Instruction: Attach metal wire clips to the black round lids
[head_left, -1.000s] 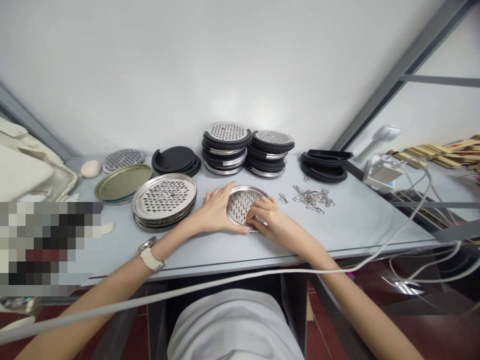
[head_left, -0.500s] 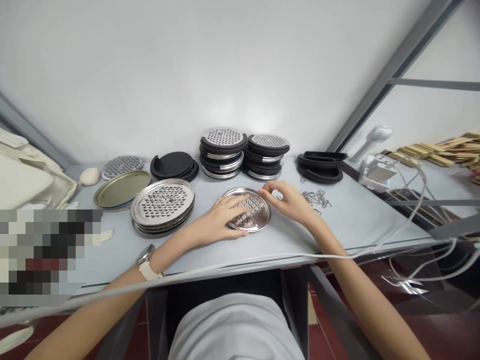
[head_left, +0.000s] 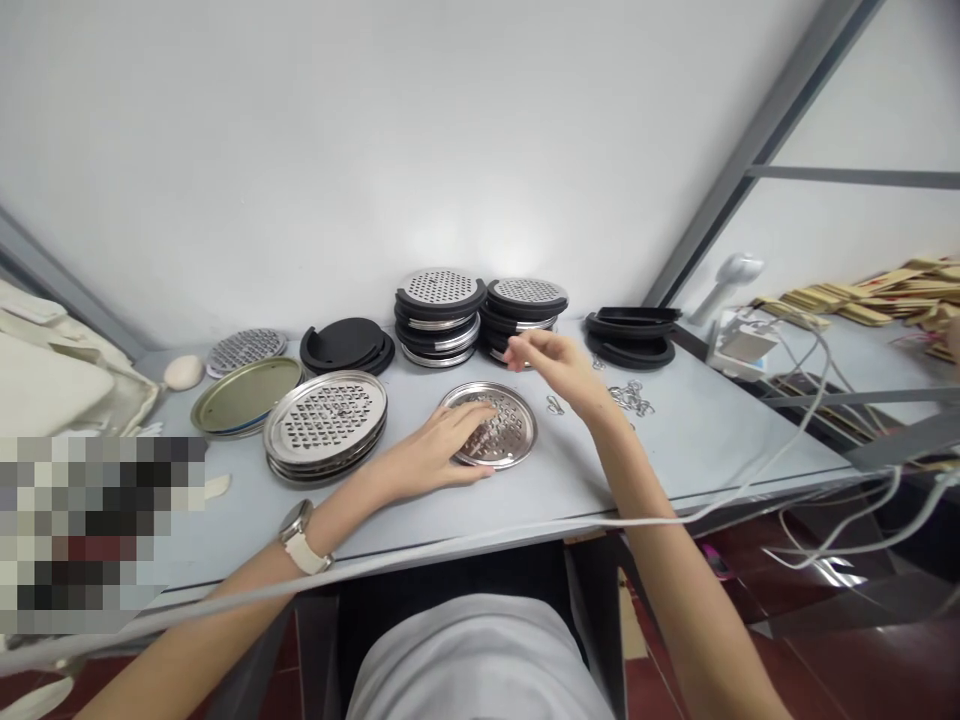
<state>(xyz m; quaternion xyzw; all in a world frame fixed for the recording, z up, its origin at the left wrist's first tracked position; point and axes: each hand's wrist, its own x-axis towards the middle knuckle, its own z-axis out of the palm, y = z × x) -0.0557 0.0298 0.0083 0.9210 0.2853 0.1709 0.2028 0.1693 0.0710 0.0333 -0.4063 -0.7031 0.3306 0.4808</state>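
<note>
My left hand [head_left: 442,445] lies over the left side of a round metal grater disc [head_left: 517,430], fingers spread on its perforated face and thumb along its front rim. My right hand [head_left: 562,372] is raised behind and to the right of the disc, fingertips drawn together in a pinch. What it holds, if anything, is too small to make out. Small wire clips [head_left: 555,405] lie right of the disc, with a loose heap of metal clips [head_left: 632,398] farther right. Left of my left hand stands a stack of metal grater discs [head_left: 328,415].
Two stacks of black-rimmed discs, a left stack [head_left: 439,315] and a right stack [head_left: 527,300], stand by the wall. Black plastic rings [head_left: 634,350] lie at right, black discs [head_left: 346,345] and a gold-coloured lid [head_left: 247,395] at left. A white cable [head_left: 525,525] crosses the table's front.
My right hand has lifted from the disc's right rim, up and back, still pinched. The small clips beside the disc now show. My left hand stays on the disc.
</note>
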